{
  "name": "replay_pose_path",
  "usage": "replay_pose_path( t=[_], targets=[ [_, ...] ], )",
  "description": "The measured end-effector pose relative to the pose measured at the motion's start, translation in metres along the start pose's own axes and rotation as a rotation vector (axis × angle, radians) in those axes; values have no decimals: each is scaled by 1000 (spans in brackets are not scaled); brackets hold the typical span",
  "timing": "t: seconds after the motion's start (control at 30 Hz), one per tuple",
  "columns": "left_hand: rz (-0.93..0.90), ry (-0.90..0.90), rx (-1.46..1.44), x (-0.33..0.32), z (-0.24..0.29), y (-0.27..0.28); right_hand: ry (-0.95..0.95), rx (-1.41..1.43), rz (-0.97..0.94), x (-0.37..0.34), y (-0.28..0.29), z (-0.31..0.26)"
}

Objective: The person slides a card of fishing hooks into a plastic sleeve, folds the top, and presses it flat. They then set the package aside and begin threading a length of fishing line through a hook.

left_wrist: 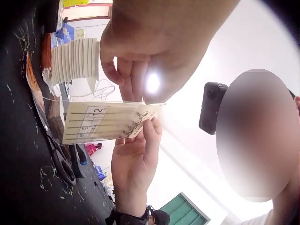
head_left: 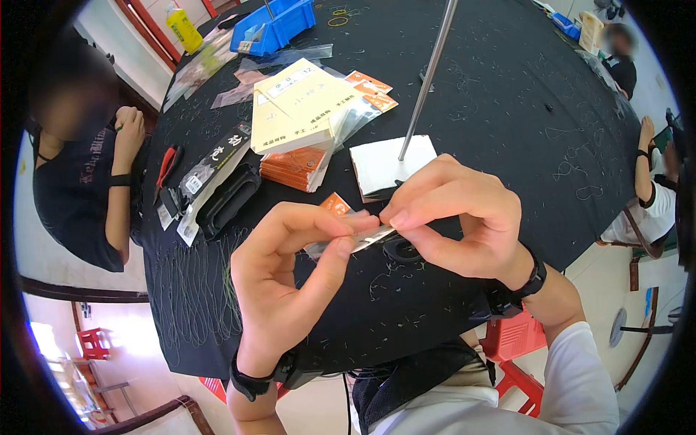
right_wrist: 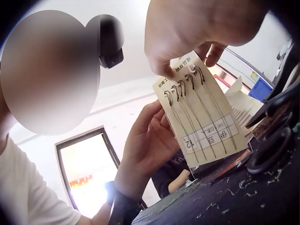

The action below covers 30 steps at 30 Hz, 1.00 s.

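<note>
Well, hands (head_left: 268, 290) (head_left: 478, 210) pinch card (right_wrist: 201, 110), end prob. part-hid.

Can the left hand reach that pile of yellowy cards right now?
Probably yes, if it lets go first: the left hand is pinching a hook card. The pale yellow pile lies farther out, its top mostly uncovered and nothing tall between.

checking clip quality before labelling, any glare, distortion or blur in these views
Head: fisheye bending curves the black table, corners dark, glare on the floor at lower left; left wrist: white flare at the left hand, a face blurred out; right wrist: doorway largely blown out, card fairly sharp.
</note>
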State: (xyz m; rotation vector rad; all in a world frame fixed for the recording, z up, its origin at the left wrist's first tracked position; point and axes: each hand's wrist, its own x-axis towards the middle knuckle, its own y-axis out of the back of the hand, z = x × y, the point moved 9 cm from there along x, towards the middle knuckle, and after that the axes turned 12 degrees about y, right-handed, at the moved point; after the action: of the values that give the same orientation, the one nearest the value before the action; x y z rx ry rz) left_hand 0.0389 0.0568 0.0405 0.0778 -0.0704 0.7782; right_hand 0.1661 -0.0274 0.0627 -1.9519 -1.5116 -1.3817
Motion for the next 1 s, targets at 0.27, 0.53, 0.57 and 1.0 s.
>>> replay_pose_path(
  t=[0.27,0.53,0.57,1.0],
  targets=[
    [-81,116,-154,1,-13,-2,-2,-13,10,1,-2,1],
    [-46,131,-247,1,-16,3,-60,38,-11,0,-2,5],
    [-27,136,-267,1,-16,5,-103,60,-2,0,-1,8],
    [-28,104,-646,6,-20,19,-320,223,18,-16,-13,28]
  ],
)
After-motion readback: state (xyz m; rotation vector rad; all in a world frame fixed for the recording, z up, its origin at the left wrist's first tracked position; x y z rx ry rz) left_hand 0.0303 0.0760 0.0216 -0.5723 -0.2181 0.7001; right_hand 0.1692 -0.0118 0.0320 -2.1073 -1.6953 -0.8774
